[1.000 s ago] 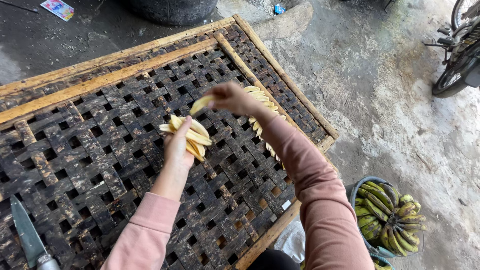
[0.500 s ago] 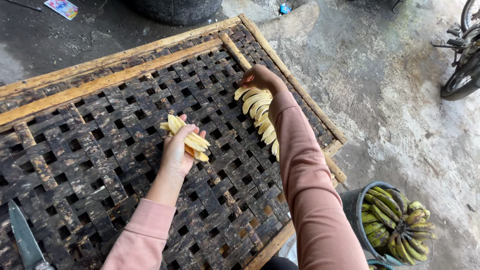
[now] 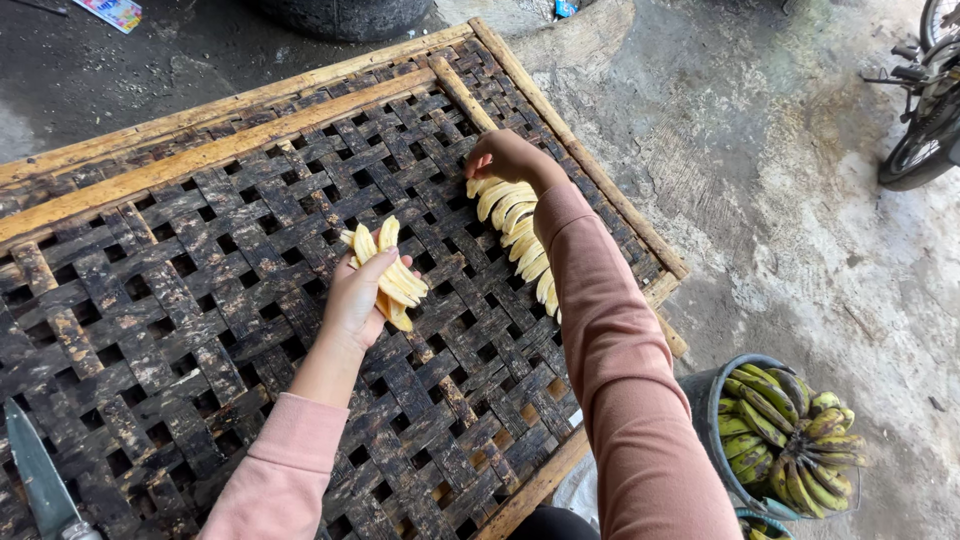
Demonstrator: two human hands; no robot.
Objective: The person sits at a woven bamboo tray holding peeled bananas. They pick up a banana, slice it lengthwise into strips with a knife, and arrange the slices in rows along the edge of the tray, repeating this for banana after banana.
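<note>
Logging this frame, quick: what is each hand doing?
Left hand: closed, holding banana slices.
Right hand: fingers down on the row of slices; grip unclear.

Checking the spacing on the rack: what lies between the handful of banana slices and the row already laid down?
Only bare woven rack, in the head view, separates the left hand's slices from the row.

Left hand (image 3: 352, 300) cupped; right hand (image 3: 507, 158) reaching, fingers down.

Grey concrete floor (image 3: 780, 200), daylit, with a parked motorbike (image 3: 925, 110).
</note>
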